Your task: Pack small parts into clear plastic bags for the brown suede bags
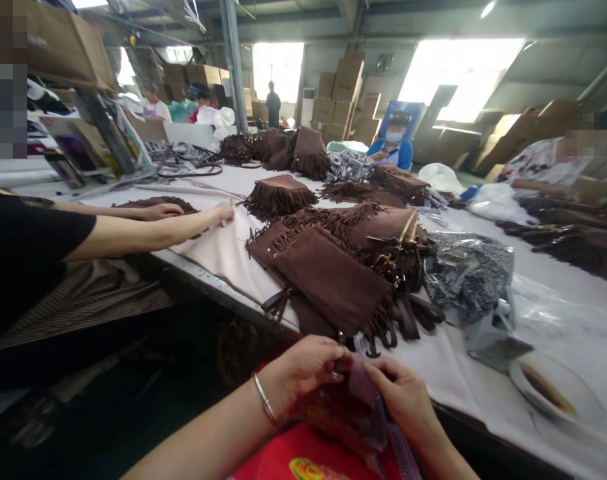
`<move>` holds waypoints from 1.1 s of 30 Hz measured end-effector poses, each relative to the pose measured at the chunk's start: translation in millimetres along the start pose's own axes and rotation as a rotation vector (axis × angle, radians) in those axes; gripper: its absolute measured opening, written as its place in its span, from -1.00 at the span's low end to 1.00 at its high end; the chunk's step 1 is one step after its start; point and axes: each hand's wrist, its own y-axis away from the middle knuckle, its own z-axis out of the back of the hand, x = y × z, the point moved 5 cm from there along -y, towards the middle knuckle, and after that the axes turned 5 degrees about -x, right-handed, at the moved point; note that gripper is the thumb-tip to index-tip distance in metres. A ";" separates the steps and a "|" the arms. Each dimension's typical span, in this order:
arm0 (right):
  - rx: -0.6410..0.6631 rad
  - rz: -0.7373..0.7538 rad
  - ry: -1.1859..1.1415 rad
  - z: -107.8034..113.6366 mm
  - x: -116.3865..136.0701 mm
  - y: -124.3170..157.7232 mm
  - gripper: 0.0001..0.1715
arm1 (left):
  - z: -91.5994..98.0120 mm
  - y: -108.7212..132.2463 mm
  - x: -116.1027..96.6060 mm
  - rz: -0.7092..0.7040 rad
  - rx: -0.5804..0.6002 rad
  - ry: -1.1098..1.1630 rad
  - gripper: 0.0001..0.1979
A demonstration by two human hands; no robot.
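My left hand (303, 370) and my right hand (400, 393) are close together at the near table edge. Both pinch a small dark reddish piece of material (356, 387) between the fingertips, above my red clothing (303, 457). A thin bangle circles my left wrist. Just beyond the hands lies a pile of brown suede fringed bags (333, 273) with straps hanging toward me.
A co-worker in black at left stretches both arms (148, 230) over the white-covered table (223, 253). More fringed bags (278, 193), crumpled plastic wrapping (468, 273) and a dish (553, 390) lie about. Other people and stacked cartons (343, 90) stand at the back.
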 end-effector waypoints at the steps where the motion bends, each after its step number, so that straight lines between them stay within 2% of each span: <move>1: 0.023 -0.015 0.007 -1.4 -2.6 4.7 -0.57 | 0.6 2.5 -3.7 0.011 0.025 0.037 -0.75; 5: 0.109 -0.037 0.047 -10.3 -7.7 21.1 -0.59 | -4.8 3.7 -11.6 -0.013 0.042 0.106 -0.72; 10: 0.115 -0.053 0.056 -14.9 -8.9 26.6 -0.60 | -15.6 -3.3 -1.7 -0.041 -0.022 0.066 -0.70; 15: 0.111 -0.066 0.014 -15.3 -12.8 25.9 -0.61 | -11.6 -6.1 6.5 -0.079 -0.076 -0.027 -0.66; 21: 0.131 -0.121 -0.034 -13.4 -21.2 28.7 -0.58 | -8.2 -6.9 5.7 -0.082 -0.127 -0.065 -0.64; 26: 0.095 -0.169 -0.066 -6.0 -25.2 31.1 -0.56 | -9.3 -8.2 6.1 -0.106 -0.129 -0.096 -0.64; 33: 0.114 -0.137 -0.075 -10.8 -19.6 29.0 -0.55 | -10.1 -10.7 9.7 -0.139 -0.164 -0.155 -0.61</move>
